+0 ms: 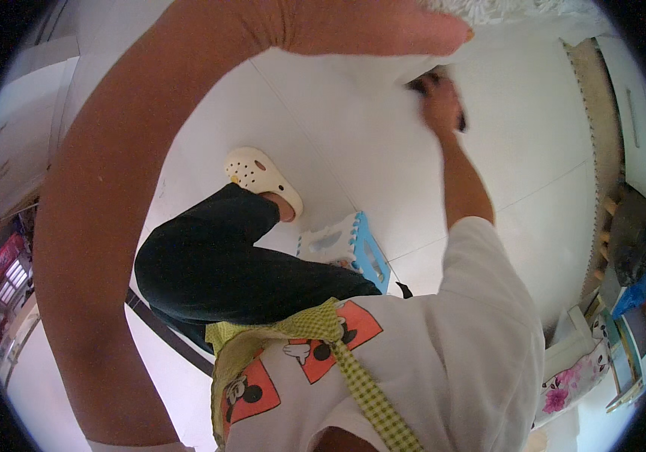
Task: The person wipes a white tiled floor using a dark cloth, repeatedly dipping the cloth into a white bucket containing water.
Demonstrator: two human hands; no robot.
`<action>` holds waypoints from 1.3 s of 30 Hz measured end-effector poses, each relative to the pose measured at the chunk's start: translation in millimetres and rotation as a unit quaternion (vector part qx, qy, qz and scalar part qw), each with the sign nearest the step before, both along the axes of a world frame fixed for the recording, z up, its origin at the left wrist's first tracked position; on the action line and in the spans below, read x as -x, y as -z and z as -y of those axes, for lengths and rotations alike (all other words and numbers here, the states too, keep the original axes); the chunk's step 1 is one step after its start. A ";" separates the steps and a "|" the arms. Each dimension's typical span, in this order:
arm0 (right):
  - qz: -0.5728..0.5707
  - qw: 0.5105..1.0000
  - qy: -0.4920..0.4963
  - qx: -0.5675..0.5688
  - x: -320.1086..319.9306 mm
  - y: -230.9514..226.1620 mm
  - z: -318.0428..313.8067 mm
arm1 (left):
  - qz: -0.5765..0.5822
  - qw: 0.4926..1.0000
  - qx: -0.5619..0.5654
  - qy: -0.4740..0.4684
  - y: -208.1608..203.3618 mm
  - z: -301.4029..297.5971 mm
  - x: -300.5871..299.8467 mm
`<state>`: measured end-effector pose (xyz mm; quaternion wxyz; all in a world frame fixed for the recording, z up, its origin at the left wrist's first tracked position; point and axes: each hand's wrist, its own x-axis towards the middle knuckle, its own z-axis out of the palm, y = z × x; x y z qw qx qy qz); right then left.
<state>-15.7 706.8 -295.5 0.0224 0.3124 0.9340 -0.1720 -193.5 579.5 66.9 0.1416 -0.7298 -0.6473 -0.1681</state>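
My left arm arcs up along the left side, and my left hand [372, 29] is at the top edge beside a white fringed lace cloth [507, 9]. One outstretched digit points right along the cloth. The rest of that hand is cut off, so whether it grips the cloth cannot be told. Farther down and right, my right hand [441, 105] is closed around a dark handheld thing [417, 83], low over the pale tiled floor [323, 98]. Motion blur hides its kind. A pale streak shows by its far end.
A white and blue step stool [368, 252] stands under my bent leg. My foot wears a cream clog [255, 172]. White cabinets [635, 113] line the right side, with a flowered cloth [575, 380] and assorted items lower down. Shelves with goods [10, 264] are far left.
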 end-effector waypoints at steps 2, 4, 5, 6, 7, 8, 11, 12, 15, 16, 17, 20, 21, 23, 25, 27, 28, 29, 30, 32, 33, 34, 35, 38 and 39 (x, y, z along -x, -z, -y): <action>0.028 0.985 -0.123 -0.114 9.3 20.6 47.8 | -0.002 1.000 0.003 0.001 -1.0 -6.8 -5.6; -0.065 0.987 -0.029 -0.145 11.5 35.7 89.1 | -0.039 0.999 -0.004 0.007 -2.3 -11.4 -9.0; -0.001 0.991 -0.050 -0.127 16.6 31.3 101.5 | -0.053 0.999 -0.001 -0.003 -2.5 -5.8 -5.8; 0.062 0.990 -0.071 -0.108 23.3 24.0 114.9 | -0.062 0.998 -0.005 -0.007 -9.2 0.8 -2.1; 0.001 0.998 0.025 0.051 19.3 18.5 125.1 | -0.059 0.998 -0.015 -0.007 -4.9 3.5 0.5; 0.000 0.995 -0.013 0.101 8.2 14.2 137.5 | -0.044 0.999 -0.002 -0.009 0.5 2.0 0.0; -0.004 0.964 -0.253 0.085 0.5 0.4 215.0 | -0.010 0.999 0.023 -0.024 -9.6 -4.0 -8.0; -0.052 0.957 -0.281 0.055 3.3 3.9 237.4 | 0.004 0.999 0.032 -0.033 -9.4 -6.4 -9.4; 0.028 0.930 -0.340 0.137 43.9 -13.0 231.9 | 0.000 0.998 -0.057 -0.022 0.6 -14.7 -11.1; 0.030 0.936 -0.296 0.185 43.0 0.0 205.6 | -0.013 0.996 -0.088 -0.024 3.0 -23.4 -19.2; -0.029 0.910 -0.203 0.360 49.4 -8.1 193.0 | -0.039 0.993 -0.103 -0.036 3.0 -17.1 -19.1; -0.155 0.940 -0.108 0.285 17.0 -44.1 156.8 | -0.059 0.990 -0.098 -0.083 -1.6 27.7 -19.2; -0.202 0.951 -0.091 0.218 -13.0 -45.6 134.1 | -0.056 0.989 -0.094 -0.098 -5.5 43.2 -17.8; -0.150 0.977 -0.012 0.148 -75.2 -58.7 103.4 | -0.051 0.986 -0.074 -0.138 -8.0 90.4 -13.0; 0.021 0.999 0.040 0.022 -148.4 -47.7 72.6 | -0.040 0.981 -0.058 -0.181 -11.5 141.5 -9.3; 0.114 0.976 0.161 0.093 -202.9 -4.8 66.5 | -0.045 0.967 -0.033 -0.247 -22.8 214.2 -7.9; 0.200 0.964 0.157 0.079 -227.1 13.0 58.9 | -0.041 0.958 -0.027 -0.282 -20.9 248.1 -8.8; 0.365 0.911 0.163 0.102 -193.2 -10.1 107.5 | -0.055 0.942 0.010 -0.331 -26.1 299.2 -13.2; 0.332 0.929 0.151 0.059 -203.7 4.6 110.2 | -0.051 0.928 0.009 -0.368 -27.6 328.4 -18.7; 0.351 0.924 0.145 0.037 -178.1 23.0 142.5 | -0.055 0.892 0.030 -0.447 -30.0 391.4 -37.9; 0.355 0.930 0.097 0.000 -163.6 29.4 154.8 | -0.052 0.873 0.033 -0.483 -26.2 419.0 -50.3; 0.321 0.945 0.055 0.010 -151.6 43.8 147.5 | -0.052 0.854 0.021 -0.517 -14.7 434.8 -62.2; 0.249 0.966 0.070 -0.014 -128.6 41.9 175.9 | -0.060 0.829 0.027 -0.555 -10.3 462.1 -77.3; 0.209 0.978 -0.020 0.019 -48.5 45.2 204.0 | -0.030 0.757 0.055 -0.651 2.8 538.0 -121.4; 0.173 0.985 -0.021 0.009 -25.5 46.8 216.5 | -0.008 0.731 0.069 -0.678 7.5 554.6 -136.5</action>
